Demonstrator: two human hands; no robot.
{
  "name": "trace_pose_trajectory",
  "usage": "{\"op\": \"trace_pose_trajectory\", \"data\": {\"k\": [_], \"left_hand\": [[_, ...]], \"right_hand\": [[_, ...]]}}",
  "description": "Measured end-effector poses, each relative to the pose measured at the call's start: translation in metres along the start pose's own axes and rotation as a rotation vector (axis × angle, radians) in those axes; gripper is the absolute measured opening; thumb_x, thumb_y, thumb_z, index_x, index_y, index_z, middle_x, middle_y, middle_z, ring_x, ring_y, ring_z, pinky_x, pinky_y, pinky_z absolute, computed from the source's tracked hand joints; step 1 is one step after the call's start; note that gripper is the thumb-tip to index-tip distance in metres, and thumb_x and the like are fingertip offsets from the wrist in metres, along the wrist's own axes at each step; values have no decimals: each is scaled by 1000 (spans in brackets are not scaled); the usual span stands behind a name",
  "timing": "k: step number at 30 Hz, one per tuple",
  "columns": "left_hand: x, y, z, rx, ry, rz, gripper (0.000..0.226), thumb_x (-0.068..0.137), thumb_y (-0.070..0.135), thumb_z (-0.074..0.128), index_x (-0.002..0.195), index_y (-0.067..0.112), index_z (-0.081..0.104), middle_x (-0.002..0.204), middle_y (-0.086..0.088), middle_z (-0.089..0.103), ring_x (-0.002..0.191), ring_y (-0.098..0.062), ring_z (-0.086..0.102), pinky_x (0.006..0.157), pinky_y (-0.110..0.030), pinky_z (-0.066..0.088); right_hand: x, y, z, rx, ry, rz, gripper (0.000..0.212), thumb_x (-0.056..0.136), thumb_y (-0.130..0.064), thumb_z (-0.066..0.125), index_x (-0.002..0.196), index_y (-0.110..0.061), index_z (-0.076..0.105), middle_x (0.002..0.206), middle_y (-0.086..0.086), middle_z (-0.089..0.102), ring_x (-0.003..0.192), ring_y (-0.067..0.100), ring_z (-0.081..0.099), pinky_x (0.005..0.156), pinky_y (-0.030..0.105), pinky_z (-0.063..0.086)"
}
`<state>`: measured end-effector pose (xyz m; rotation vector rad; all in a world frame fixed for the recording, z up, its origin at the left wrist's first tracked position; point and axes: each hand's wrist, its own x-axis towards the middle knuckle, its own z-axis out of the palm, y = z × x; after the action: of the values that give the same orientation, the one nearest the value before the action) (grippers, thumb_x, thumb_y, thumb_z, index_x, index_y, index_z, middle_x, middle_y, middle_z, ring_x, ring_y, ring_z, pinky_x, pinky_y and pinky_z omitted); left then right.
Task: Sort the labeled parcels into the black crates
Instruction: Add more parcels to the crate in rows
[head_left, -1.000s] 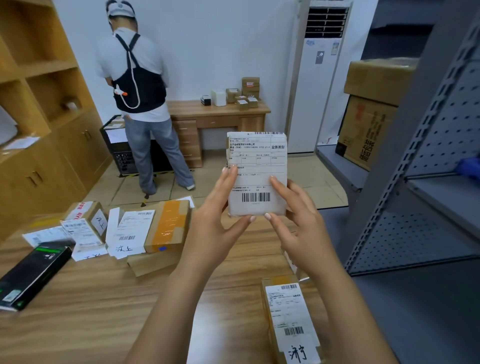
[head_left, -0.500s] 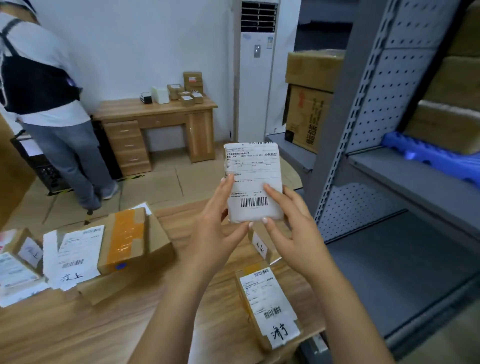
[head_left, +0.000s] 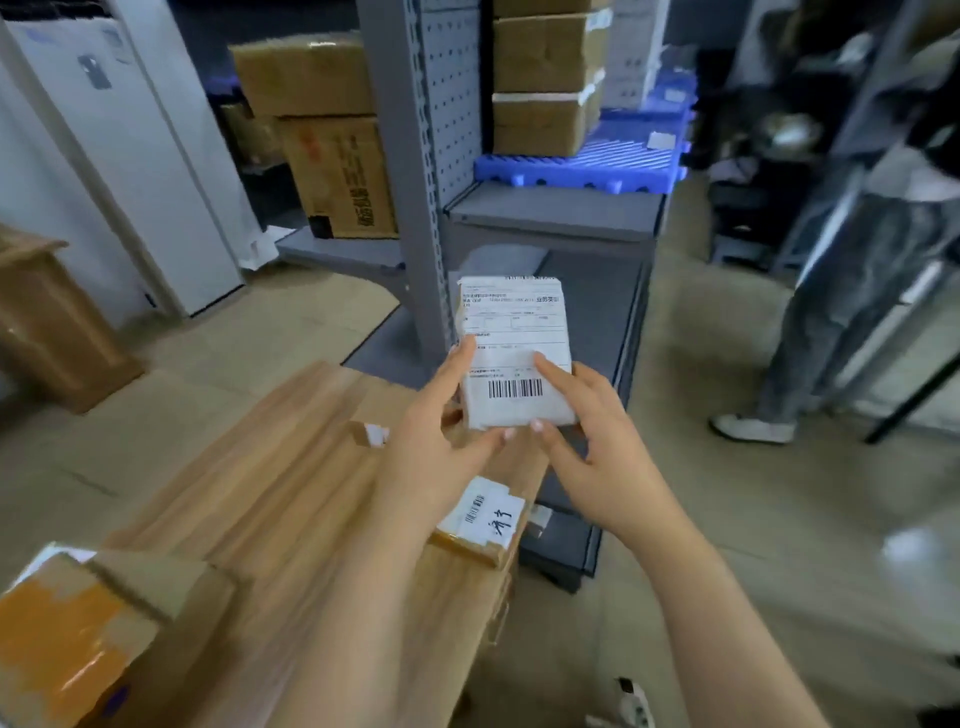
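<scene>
White paper covers the front of the parcel (head_left: 511, 332), and black bars are printed low down on it. The parcel is up in the air, standing upright, over the far corner of the wooden table (head_left: 270, 483). Both hands are holding it. The left hand (head_left: 431, 457) grips its left side with the thumb on the front. The right hand (head_left: 602, 457) grips its right side, thumb on the front too. Fingertips of both hands peek out under its bottom edge.

Just under the hands, a labeled box (head_left: 480, 525) with black writing lies right at the table's edge. A tiny box (head_left: 366, 434) sits a bit farther back. A box with orange tape (head_left: 67, 639) is at the near left.

Behind the parcel stands a grey shelf (head_left: 415, 156). It holds stacked boxes (head_left: 540, 83) on a blue tray (head_left: 597, 161). A tall white machine (head_left: 130, 166) stands on the left. On the right you can see another person's legs (head_left: 831, 322) and a white shoe (head_left: 750, 428), all blurry.
</scene>
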<state>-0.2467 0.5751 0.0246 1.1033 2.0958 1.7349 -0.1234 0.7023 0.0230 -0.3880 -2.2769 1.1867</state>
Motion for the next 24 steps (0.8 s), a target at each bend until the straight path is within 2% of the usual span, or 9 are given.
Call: {"op": "trace_pose_trajectory", "data": {"k": [4,7,10,12,14,17,20,24], "left_hand": [[-17,18,57,-45,-237,58,87,77,15,82,146,40,37,135,15,56,120,-3,55,99,-34,51],[-38,41,105,-95,-399,147,88,76,13,82,145,43,36,141,14,52,123,-2,53,103,-33,48],[-68,68,150,-125,-570,218,89,75,12,82,144,43,35,145,10,49,121,3,53,103,-24,45],[-93,86,181,-153,-664,278,90,76,14,82,145,45,33,145,14,47,122,4,52,104,-25,45],[-125,109,210,-137,-767,357,90,78,20,80,142,55,27,146,20,43,120,7,50,103,-24,44],[-182,141,248,-170,-909,428,89,79,21,79,137,62,25,149,25,36,123,9,46,106,-27,42],[-250,170,277,-245,-1047,436,91,77,16,80,135,66,30,150,25,36,131,3,43,108,-36,43],[-360,206,302,-301,-1220,492,90,77,11,79,138,58,34,150,25,34,133,-1,42,107,-37,44]], "right_hand": [[-66,8,-44,-95,232,105,54,97,-15,57,146,-31,40,145,-4,33,135,7,36,110,37,39],[-125,10,-80,-130,398,181,56,95,-12,60,145,-27,42,141,-2,37,133,9,39,107,42,42],[-186,3,-113,-173,554,255,57,93,-15,62,143,-34,42,137,-8,40,131,11,44,105,42,44],[-230,-6,-134,-197,644,308,59,92,-19,61,141,-44,40,135,-13,40,131,11,44,105,42,45],[-277,-20,-153,-236,718,380,63,92,-16,60,139,-51,37,134,-16,40,130,8,44,103,40,47],[-354,-43,-170,-334,832,483,65,93,-11,60,142,-45,35,134,-12,39,127,4,42,102,38,48],[-433,-72,-176,-383,962,567,65,94,-13,59,142,-47,33,136,-14,36,125,-4,40,104,34,47],[-546,-113,-170,-428,1131,688,68,92,-14,61,138,-55,31,137,-12,36,126,5,44,102,37,49]]}}
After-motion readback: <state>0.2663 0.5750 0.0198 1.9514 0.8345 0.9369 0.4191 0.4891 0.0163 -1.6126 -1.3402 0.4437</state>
